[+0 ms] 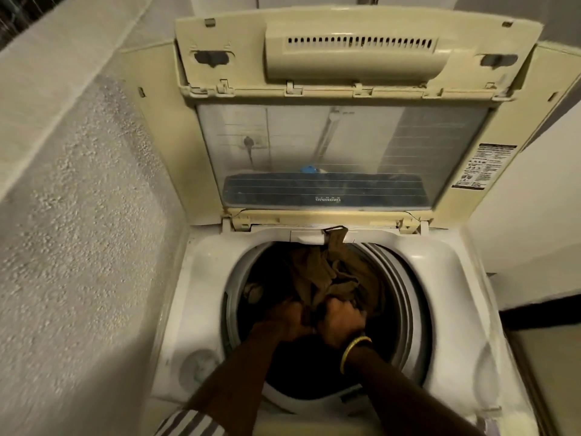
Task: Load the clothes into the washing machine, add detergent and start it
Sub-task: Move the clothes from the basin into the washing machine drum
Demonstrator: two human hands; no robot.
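Both of my hands are down inside the drum (405,278) of the washing machine (446,278), side by side and almost touching. My left hand (290,319) has its fingers curled into the bunched brown clothes (317,278), and my right hand (341,320) is fisted on the same bundle just beside it, a gold bangle (353,352) sitting on that wrist. Most of the fabric lies heaped in the far half of the drum, and one strip of it with a dark loop at its end hangs up over the back rim (334,232), resting on the white ledge below the hinge. Something darker seems to lie under my hands at the bottom, though it is too dim there for me to tell what. My lid (330,152) stands fully raised behind the opening, its clear panel facing me. A rough plastered wall (78,199) runs close along the machine's left side, and a striped sleeve (188,424) shows at my left elbow.
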